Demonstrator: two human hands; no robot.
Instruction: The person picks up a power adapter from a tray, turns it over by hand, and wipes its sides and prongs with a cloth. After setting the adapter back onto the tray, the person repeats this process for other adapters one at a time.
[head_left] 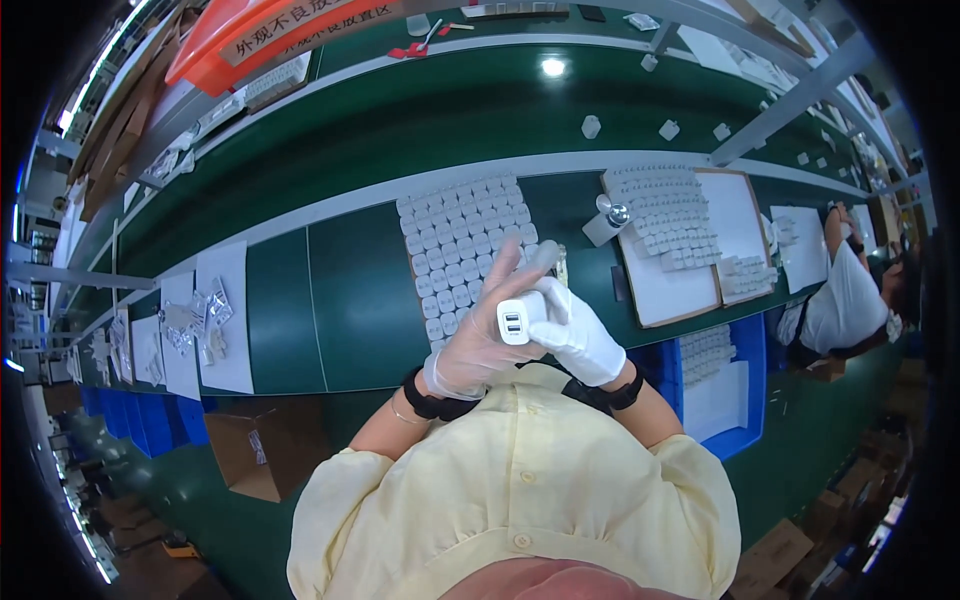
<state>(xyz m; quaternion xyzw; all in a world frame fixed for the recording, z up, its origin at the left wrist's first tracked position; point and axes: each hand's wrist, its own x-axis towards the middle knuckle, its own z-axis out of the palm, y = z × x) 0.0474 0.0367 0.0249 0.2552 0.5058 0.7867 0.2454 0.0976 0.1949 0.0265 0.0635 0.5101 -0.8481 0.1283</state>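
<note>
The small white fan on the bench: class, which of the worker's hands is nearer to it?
Right. The right hand sits just below and left of the small white fan, holding the white charger; the left hand lies farther left, beyond the charger.

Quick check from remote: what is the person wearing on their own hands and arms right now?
The left hand wears a thin, translucent disposable glove; the right hand wears an opaque white glove. Each wrist carries a black band, and a slim bracelet sits just below the left one. Short, pale yellow shirt sleeves end near the elbows, leaving the forearms uncovered.
</note>
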